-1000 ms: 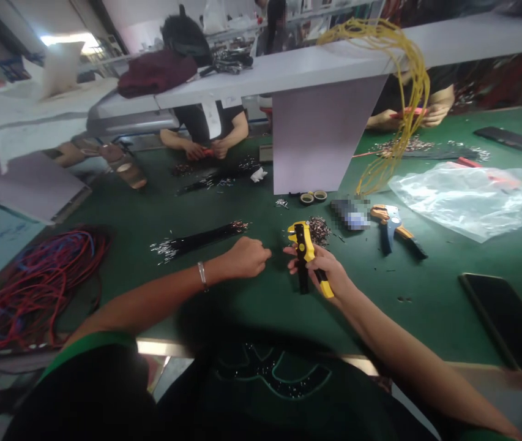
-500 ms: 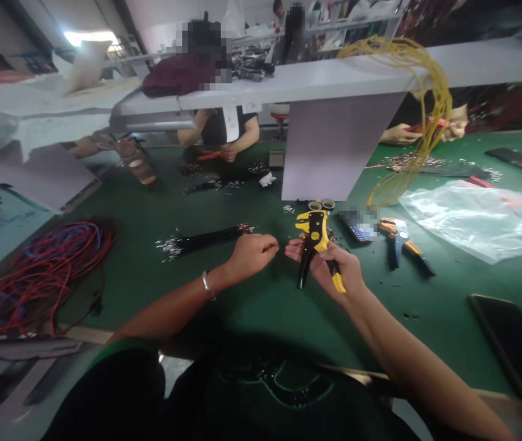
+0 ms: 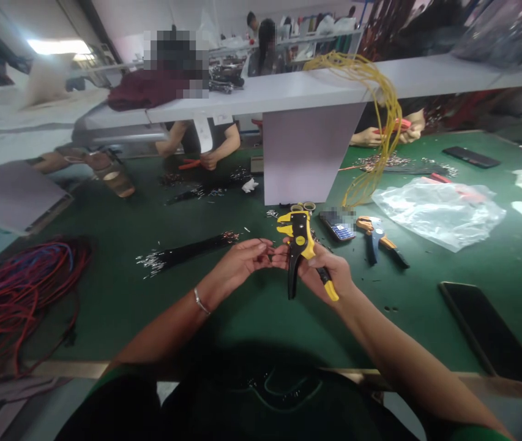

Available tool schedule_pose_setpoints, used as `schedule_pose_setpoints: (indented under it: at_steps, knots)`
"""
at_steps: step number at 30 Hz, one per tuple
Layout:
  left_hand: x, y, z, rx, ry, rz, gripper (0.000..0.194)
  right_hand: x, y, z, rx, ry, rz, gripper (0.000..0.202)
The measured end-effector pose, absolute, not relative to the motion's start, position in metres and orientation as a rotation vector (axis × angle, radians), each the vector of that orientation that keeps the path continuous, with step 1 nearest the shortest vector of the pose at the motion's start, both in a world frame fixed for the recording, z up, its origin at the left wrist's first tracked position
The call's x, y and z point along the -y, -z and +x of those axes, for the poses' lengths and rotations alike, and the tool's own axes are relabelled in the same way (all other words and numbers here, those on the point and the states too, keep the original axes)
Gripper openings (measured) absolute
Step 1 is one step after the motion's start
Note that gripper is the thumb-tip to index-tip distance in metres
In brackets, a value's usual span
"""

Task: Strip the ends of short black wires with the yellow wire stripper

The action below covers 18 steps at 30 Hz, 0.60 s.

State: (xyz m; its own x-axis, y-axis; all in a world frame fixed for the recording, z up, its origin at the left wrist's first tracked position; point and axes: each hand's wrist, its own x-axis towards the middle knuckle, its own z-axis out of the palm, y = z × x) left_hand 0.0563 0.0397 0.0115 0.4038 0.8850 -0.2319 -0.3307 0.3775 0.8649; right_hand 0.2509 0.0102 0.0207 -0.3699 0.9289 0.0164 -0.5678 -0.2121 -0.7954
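Observation:
My right hand (image 3: pixel 329 269) is wrapped round a yellow and black wire stripper (image 3: pixel 301 239), its jaws pointing up and to the left. Its fingertips reach past the tool's handle towards my left hand (image 3: pixel 245 257). The fingers of my left hand are pinched together close to those fingertips, on something thin and dark that is too small to make out. Left of my hands, a bundle of black wires (image 3: pixel 191 252) with bare, shiny ends lies on the green table (image 3: pixel 242 318).
Red and blue wire coils (image 3: pixel 26 288) lie at left. To the right are a keypad phone (image 3: pixel 338 226), an orange and blue stripper (image 3: pixel 377 239), a clear plastic bag (image 3: pixel 444 211) and a dark smartphone (image 3: pixel 490 331). Yellow wires (image 3: pixel 387 135) hang from the shelf (image 3: pixel 251 95). Other people's hands work beyond.
My left hand has turned and its fingers now meet the fingertips of my right hand. The stripper remains in my right hand. The view has shifted to the right.

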Motion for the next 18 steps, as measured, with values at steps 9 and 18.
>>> schedule_pose_setpoints:
  at_steps: [9,18]
  knots:
    - [-0.051,-0.041,0.052,-0.769,-1.105,0.801,0.016,-0.009,-0.010,0.265,0.939,-1.827,-0.478,0.062]
    - [-0.067,-0.050,0.046,-0.754,-1.248,0.709,0.011,-0.005,0.011,0.256,1.143,-1.656,-0.810,0.034]
